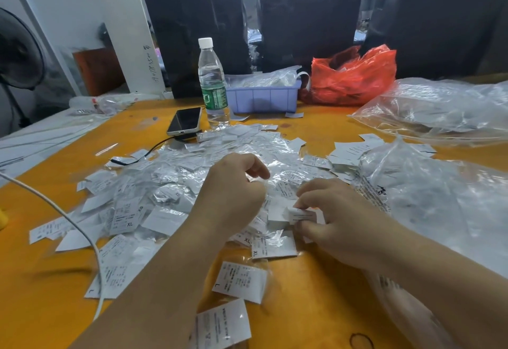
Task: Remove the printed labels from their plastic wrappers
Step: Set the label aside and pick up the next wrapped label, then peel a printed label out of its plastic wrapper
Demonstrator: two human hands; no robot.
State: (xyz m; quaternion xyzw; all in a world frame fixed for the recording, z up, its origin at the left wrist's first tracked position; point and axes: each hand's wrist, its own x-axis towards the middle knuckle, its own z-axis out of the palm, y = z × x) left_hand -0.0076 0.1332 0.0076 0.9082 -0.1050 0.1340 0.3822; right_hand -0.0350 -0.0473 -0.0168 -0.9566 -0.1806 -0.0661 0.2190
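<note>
**Both hands over the label heap, right hand pinching a small stack**

The right hand (334, 215) pinches a small stack of printed labels (298, 215) between thumb and fingertips, low over the orange table (316, 307). The left hand (233, 189) hovers just beside it with fingers curled inward; whether it grips anything cannot be told, as the fingertips are turned away.

Under and beyond both hands spreads a heap of wrapped labels (170, 183), white tags in crinkled clear wrappers, some marked XL, XS or L. Nearer than the hands lie a few single wrapped tags (242, 281). Beside the right hand sits a large clear plastic bag (439, 183). A white cable (68, 216) curves across the table outside the left hand.

Beyond the heap stand a water bottle (213, 82) and a smartphone (185, 120), then a lilac plastic tray (264, 96) and a red plastic bag (354, 76).
</note>
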